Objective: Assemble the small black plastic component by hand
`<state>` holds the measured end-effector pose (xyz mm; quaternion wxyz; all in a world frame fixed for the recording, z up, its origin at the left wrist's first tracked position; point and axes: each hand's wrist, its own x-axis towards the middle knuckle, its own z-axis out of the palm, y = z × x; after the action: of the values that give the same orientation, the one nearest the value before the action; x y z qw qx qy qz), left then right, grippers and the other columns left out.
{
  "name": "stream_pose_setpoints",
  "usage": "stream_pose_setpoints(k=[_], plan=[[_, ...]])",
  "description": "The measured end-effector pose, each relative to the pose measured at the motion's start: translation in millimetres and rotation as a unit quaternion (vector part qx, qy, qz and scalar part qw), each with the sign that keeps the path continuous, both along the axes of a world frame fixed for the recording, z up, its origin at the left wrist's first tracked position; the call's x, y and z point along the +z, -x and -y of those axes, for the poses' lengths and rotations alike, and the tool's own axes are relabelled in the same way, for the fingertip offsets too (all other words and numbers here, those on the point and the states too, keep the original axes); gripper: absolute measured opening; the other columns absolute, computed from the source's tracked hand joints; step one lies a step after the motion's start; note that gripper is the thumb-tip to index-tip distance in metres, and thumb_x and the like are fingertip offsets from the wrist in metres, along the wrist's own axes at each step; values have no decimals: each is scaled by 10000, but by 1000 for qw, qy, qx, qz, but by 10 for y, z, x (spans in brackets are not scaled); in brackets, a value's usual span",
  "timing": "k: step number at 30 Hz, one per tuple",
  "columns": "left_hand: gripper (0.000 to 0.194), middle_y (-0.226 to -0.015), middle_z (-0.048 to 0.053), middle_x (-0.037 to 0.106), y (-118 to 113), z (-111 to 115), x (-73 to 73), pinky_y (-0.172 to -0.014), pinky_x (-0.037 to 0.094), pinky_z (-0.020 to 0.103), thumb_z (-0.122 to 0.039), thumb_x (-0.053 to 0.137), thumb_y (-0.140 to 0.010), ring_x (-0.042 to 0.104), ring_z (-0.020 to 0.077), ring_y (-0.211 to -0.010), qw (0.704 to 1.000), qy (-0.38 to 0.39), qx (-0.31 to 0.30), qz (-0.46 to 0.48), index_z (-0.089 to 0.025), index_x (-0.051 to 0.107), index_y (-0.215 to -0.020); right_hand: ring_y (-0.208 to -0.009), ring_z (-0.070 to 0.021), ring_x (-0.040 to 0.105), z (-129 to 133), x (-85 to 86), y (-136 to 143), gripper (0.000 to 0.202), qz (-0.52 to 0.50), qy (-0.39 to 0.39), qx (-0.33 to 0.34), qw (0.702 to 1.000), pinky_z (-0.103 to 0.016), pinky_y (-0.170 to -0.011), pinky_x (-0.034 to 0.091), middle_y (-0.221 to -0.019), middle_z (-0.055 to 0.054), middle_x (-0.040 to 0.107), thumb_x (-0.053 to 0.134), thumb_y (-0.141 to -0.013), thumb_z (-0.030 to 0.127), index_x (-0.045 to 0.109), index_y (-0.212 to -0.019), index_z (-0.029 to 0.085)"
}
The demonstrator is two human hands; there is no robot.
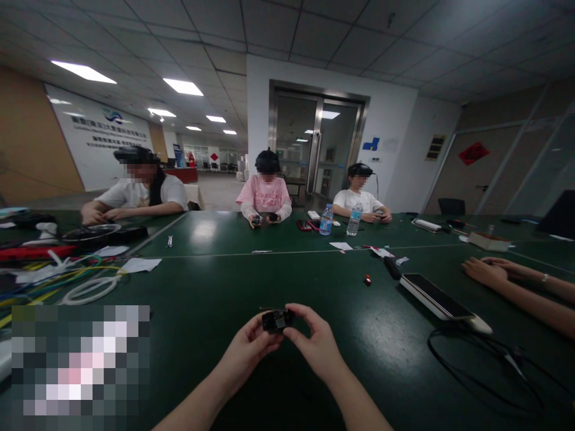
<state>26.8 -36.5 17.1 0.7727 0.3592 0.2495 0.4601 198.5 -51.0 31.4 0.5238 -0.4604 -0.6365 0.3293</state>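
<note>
A small black part (277, 320) with a pale patch on top is held just above the dark green table (215, 287), near its front edge. My left hand (248, 348) pinches its left end and my right hand (316, 341) pinches its right end. Both sets of fingers are curled around it. Its underside is hidden by my fingers.
A long power strip (438, 298) with a black cable (476, 353) lies to the right, a small red piece (367, 279) beyond my hands. Coloured cables (67, 278) and papers lie at left. Three people sit across; another person's hands (489, 269) rest at right. Two water bottles (326, 219) stand far off.
</note>
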Motion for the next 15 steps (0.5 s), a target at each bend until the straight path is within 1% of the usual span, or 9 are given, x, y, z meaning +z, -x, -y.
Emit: stream_pose_setpoints(k=[7, 11, 15], plan=[[443, -894, 54, 710, -31, 15, 9, -758, 485, 323, -198, 741, -648, 667, 159, -732, 999, 26, 36, -26, -188, 580, -1061, -1007, -201, 562, -9, -35, 9, 414, 32, -21, 0, 999, -384, -926, 418, -1059, -26, 614, 616, -671, 100, 570, -1056, 245], [443, -899, 66, 707, -36, 13, -5, -755, 495, 320, -227, 708, -687, 662, 159, -738, 998, 6, 38, -48, -178, 553, -1100, -1042, -200, 544, -17, -58, -2, 412, 47, -31, -1, 998, -377, -930, 412, -1112, -25, 594, 606, -682, 107, 562, -1063, 257], [439, -922, 69, 699, -38, -2, -31, -754, 496, 324, -262, 681, -712, 655, 164, -754, 997, -18, 48, -60, -185, 538, -1120, -1019, -206, 557, -20, -75, -1, 410, 64, -2, -2, 998, -390, -920, 418, -1084, -23, 613, 620, -690, 140, 564, -1077, 261]])
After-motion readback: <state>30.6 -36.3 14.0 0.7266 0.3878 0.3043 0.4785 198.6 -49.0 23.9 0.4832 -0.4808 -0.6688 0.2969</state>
